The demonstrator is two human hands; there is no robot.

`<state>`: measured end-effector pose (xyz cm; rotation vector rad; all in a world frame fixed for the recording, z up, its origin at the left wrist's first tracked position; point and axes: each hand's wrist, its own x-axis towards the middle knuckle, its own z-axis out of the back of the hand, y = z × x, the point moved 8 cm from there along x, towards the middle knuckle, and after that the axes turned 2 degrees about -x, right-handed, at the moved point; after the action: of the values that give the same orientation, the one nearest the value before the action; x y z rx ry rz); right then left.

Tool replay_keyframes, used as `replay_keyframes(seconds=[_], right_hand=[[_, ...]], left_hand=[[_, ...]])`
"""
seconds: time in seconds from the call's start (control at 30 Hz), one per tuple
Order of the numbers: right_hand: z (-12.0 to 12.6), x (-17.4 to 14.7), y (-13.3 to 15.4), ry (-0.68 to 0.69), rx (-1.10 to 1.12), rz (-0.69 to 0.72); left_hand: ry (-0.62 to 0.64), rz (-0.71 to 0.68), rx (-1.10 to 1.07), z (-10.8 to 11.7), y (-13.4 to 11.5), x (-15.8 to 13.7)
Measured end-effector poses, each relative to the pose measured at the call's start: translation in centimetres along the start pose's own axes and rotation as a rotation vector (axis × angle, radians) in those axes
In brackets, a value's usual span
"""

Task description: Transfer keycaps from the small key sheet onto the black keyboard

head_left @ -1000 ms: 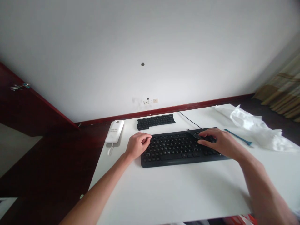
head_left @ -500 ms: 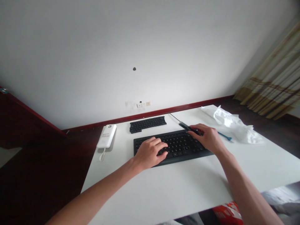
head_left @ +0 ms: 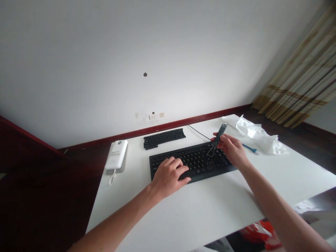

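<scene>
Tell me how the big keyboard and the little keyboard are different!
The big keyboard is longer than the little keyboard. The big keyboard has a wide front border; the little keyboard has a stepped front edge. The left hand rests on the big keyboard; no hand touches the little keyboard. Both are black and lie on the white table.

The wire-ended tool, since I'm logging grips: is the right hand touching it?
Touching. The head view shows the right hand gripping the wire-ended tool around its dark body, with no gap between them.
</scene>
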<state>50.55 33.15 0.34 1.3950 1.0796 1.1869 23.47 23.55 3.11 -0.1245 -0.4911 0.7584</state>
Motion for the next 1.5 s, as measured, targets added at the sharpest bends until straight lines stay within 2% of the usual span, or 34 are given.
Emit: replay_keyframes(seconds=[0.23, 0.53, 0.7, 0.8, 1.0, 1.5], right_hand=[[-0.2, -1.4, -0.1, -0.064, -0.089, 0.018], [-3.4, -8.8, 2.5, -0.154, -0.325, 0.147], [-4.3, -11.2, 2.8, -0.255, -0.356, 0.192], [-4.7, -11.8, 2.5, -0.26, -0.347, 0.196], [-5.3, -12.1, 2.1, -0.178, -0.374, 0.203], [-4.7, -12.3, 1.5, -0.158, -0.382, 0.194]], left_hand=[[0.002, 0.004, -0.002, -0.6, -0.3, -0.1], [-0.044, -0.049, 0.015, -0.7, -0.6, -0.2], [-0.054, -0.064, 0.015, -0.8, -0.8, -0.2], [-0.054, -0.051, -0.004, -0.9, -0.7, -0.1], [-0.003, -0.024, -0.026, -1.4, -0.6, 0.1], [0.09, -0.004, 0.122, -2.2, -2.1, 0.1]])
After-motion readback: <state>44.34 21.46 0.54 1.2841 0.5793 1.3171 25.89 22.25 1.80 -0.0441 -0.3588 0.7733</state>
